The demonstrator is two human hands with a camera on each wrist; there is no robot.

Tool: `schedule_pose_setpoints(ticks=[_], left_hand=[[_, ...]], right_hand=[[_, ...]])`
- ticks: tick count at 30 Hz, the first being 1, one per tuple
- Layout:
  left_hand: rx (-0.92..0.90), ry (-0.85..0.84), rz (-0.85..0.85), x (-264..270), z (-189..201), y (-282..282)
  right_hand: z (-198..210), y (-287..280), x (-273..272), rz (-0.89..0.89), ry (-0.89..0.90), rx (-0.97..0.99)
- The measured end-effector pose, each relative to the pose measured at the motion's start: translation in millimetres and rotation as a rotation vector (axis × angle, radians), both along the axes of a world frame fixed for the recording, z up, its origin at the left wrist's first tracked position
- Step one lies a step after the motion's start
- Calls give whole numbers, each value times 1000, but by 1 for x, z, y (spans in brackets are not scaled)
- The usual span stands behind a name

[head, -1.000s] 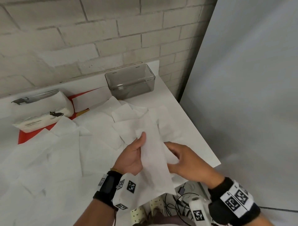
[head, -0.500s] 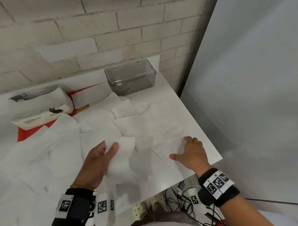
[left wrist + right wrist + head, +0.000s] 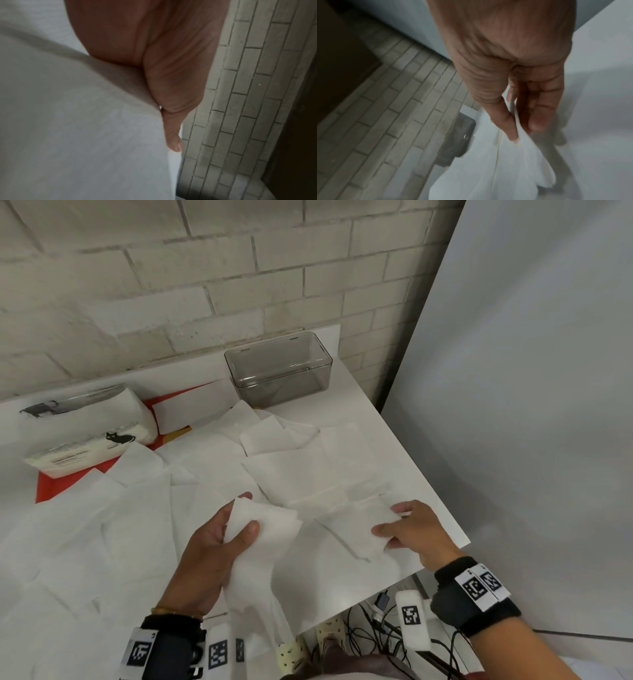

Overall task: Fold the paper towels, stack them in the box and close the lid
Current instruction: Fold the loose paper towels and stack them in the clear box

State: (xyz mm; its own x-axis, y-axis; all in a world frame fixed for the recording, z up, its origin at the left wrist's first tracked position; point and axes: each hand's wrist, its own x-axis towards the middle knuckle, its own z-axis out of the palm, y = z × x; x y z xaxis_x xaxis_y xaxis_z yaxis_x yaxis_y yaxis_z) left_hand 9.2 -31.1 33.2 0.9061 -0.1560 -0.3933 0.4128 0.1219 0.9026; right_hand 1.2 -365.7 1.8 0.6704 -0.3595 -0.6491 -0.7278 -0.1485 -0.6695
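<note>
Several white paper towels (image 3: 291, 474) lie spread over the white table (image 3: 431, 501). My left hand (image 3: 219, 539) grips a folded paper towel (image 3: 260, 529) above the table's front part; the towel (image 3: 77, 128) fills most of the left wrist view beside the thumb. My right hand (image 3: 407, 529) pinches the edge of another paper towel (image 3: 356, 525) near the table's right corner; thumb and fingers (image 3: 515, 121) clamp that towel (image 3: 505, 169). The clear grey box (image 3: 279, 369) stands open and empty at the back right by the brick wall, also visible in the right wrist view (image 3: 457, 139).
A pack of tissues with a cat print (image 3: 89, 433) lies at the back left on a red sheet (image 3: 61, 484). A white flat piece (image 3: 191, 409) leans beside it. A grey panel (image 3: 513, 405) stands to the right. Cables (image 3: 376, 631) lie under the table's front edge.
My left hand carried the folded towel leftward and now holds it up. My right hand let go of it, reached to the table's right corner and pinched another towel, lifting its edge.
</note>
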Motion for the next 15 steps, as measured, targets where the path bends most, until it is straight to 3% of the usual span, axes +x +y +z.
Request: schedule_pose_setpoints(ticks=[3,6,11,15], left_hand=[[20,2,-46,-1,-2,2],[79,-29,-135,1,3,0],[142,-121,-348,13,25,-18],[182,-293,-475,25,41,-39]], right_hand=[[20,-8,-12,-69,-149,10],[55,-18,-22,88,-276,-163],[121,-9,-22,442,-453,-97],[145,5,-3,608,-507,-153]])
